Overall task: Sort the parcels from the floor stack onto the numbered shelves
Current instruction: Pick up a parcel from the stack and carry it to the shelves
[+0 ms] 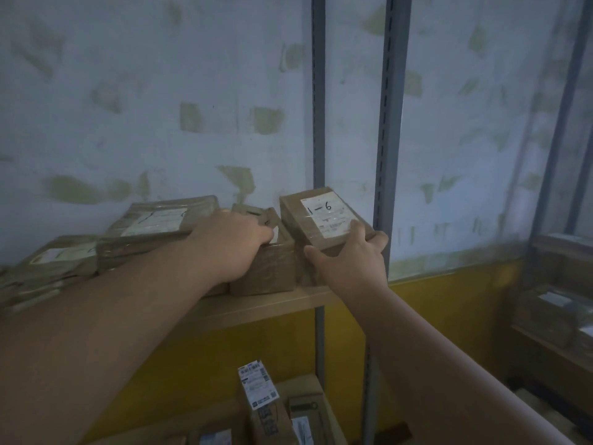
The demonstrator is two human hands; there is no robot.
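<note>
Nearest the camera, on a lower shelf, several parcels already lay, one standing on edge with a printed label facing up; their numbers could not be read.

Above that, both forearms reached to the wooden shelf board. The right hand grasped a small brown parcel at its near end, thumb on the left side and fingers curled over the top and right side. The parcel's white label was marked "1-6". It was tilted, its near end raised in the hand, at the right end of the board just beside the grey upright post; whether its far end already rested on the board could not be told.

The left hand lay on top of a taped box at the board's front edge, fingers curled over its top; whether it held or merely steadied the box was unclear.

Further left along the board sat a flat parcel with a handwritten label, stacked on others, and more parcels blurred toward the left end.

Behind everything stood the patched pale wall.

By the look of it, the sorting was well under way: this shelf carried many parcels, and the "1-6" one was in the act of being placed. The floor stack was out of view, so what remained could not be judged.
</note>
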